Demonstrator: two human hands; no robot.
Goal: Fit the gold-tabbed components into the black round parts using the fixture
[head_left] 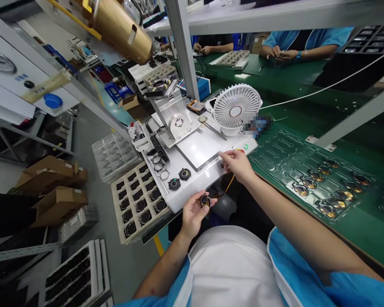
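My left hand (193, 213) pinches a round watch part (205, 201) with a dark face and some orange film on its right side, held just in front of the white machine base (192, 183). By the front edge of that base is my right hand (238, 165), its thumb and fingers drawn together. Whatever lies between those fingertips is too small to make out. Two black round watch backs (184, 174) rest on the base's left front corner. Beside them lie several thin metal rings (164, 174). Behind stands a metal fixture block (179, 123).
A cream tray (117, 213) of round watch parts sits at the left. At right, a clear plastic tray (281, 170) holds several watch parts with orange film. A white fan (237, 108) stands behind the base. A brass-coloured cylinder (121, 30) hangs above. Co-workers' hands (280, 53) show across the bench.
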